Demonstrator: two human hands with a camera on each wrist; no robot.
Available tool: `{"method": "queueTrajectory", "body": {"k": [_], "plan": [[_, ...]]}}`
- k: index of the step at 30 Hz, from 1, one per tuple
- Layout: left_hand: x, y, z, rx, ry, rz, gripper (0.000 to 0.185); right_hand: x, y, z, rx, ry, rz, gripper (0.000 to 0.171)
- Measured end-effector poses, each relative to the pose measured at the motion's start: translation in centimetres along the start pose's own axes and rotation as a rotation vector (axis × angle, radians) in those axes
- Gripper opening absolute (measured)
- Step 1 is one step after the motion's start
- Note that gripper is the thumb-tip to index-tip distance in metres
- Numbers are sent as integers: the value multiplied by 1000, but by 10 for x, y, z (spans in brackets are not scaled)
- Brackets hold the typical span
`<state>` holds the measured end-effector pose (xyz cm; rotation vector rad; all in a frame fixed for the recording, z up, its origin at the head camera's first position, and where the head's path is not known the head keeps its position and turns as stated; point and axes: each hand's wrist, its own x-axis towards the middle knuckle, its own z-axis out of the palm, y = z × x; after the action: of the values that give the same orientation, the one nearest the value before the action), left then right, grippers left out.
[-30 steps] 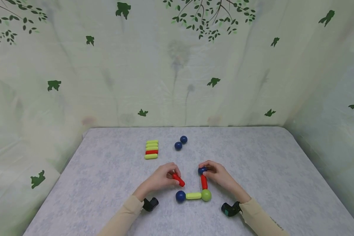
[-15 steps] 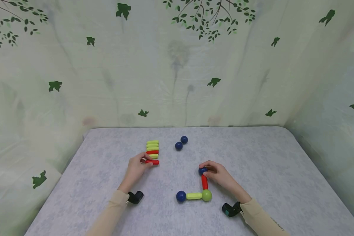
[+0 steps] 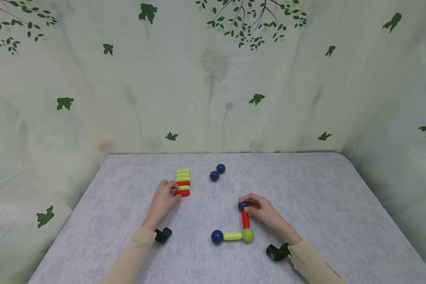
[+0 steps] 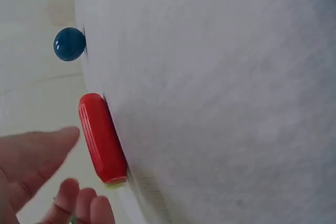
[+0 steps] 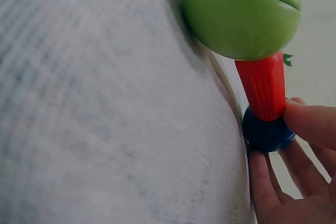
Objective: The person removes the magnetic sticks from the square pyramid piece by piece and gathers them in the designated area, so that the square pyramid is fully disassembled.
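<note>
My right hand [image 3: 249,205] pinches a dark blue ball [image 3: 243,205] at the far end of a red rod [image 3: 245,219]. That rod joins a green ball [image 3: 248,235], a yellow-green rod [image 3: 232,236] and another blue ball [image 3: 217,236] in an L on the table. The right wrist view shows the green ball [image 5: 242,17], the red rod [image 5: 264,88] and the pinched blue ball [image 5: 268,134]. My left hand [image 3: 174,192] sits beside a row of rods [image 3: 182,179], where a loose red rod [image 3: 183,193] lies nearest me. In the left wrist view its fingers [image 4: 37,156] stand just off this red rod [image 4: 102,137].
Two loose dark blue balls [image 3: 221,168] [image 3: 214,176] lie behind the structure, one of them [image 4: 69,44] seen from the left wrist. The grey table [image 3: 305,189] is walled by a leaf-patterned curtain [image 3: 213,79] at the back and sides.
My left hand carried a red rod from beside the structure left and back to the row of rods, laid it at the near end and let go. My right hand stayed put.
</note>
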<state>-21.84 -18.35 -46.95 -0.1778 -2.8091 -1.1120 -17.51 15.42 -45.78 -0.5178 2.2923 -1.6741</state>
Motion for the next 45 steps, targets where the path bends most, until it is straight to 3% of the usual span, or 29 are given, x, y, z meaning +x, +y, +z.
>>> {"method": "queueTrajectory", "body": {"k": [3, 6, 8, 11, 15, 17, 26, 30, 36, 40, 45], "plan": [[-11, 12, 2, -76, -156, 151, 15, 0, -1, 0, -6, 2, -1, 25], [-25, 30, 9, -177, -435, 277, 18, -1, -2, -1, -10, 4, 1, 25], [-36, 42, 16, -207, -608, 302, 24, -1, -2, -1, -8, 5, -1, 25], [-49, 57, 29, -134, -719, 340, 32, 0, 2, -1, 2, 5, -11, 25], [-59, 69, 43, 25, -694, 429, 31, 6, 22, -2, 18, 8, -21, 25], [-60, 72, 46, 56, -680, 449, 28, 8, 31, -2, 17, 13, -20, 25], [-56, 71, 48, -9, -601, 530, 24, 11, 36, -2, 13, 2, -13, 26], [-45, 69, 50, -106, -540, 448, 26, 11, 37, -2, -1, 9, -11, 26], [-17, 68, 55, -263, -332, 331, 30, 12, 39, -2, 5, 18, -4, 25], [5, 69, 64, -274, -241, 238, 32, 12, 39, -2, 3, 22, 9, 25], [31, 69, 77, -240, -203, 130, 32, 12, 38, -1, -2, 21, 12, 25]]}}
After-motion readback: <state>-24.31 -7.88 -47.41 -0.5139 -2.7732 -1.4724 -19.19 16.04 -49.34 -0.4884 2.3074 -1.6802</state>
